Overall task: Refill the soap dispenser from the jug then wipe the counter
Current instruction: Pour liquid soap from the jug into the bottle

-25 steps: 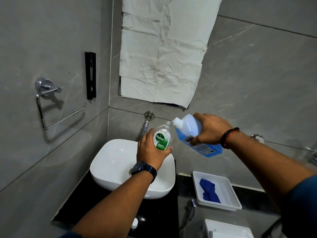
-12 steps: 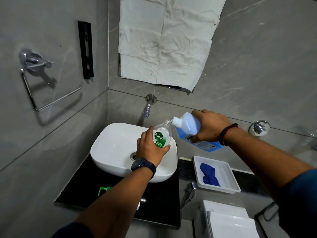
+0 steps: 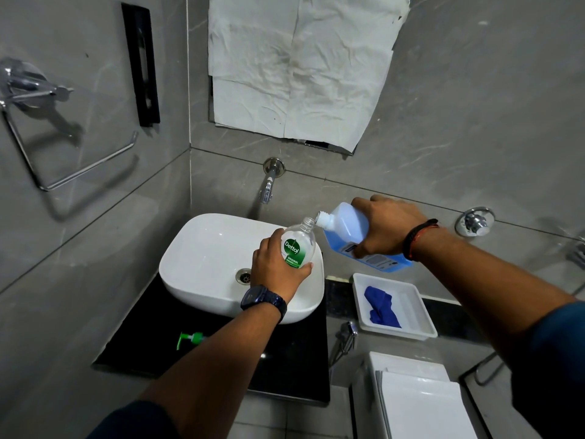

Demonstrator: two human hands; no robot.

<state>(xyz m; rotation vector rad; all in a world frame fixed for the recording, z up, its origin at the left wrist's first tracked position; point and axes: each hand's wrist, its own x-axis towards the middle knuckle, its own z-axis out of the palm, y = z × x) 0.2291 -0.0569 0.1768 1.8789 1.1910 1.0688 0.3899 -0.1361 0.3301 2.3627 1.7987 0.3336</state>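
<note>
My left hand grips the clear soap dispenser, tilted above the basin. My right hand is wrapped round the blue jug, whose open spout sits just beside the dispenser's narrow mouth. I'd line the spout up over the mouth and tip slowly for a thin stream, so any miss falls into the basin rather than onto the black surface.

Legible markings on the soap dispenser.
Its green-and-white label read "Dettol", with "ORIGINAL" beneath in small capitals; the print on the label of the jug was too small to read.
</note>
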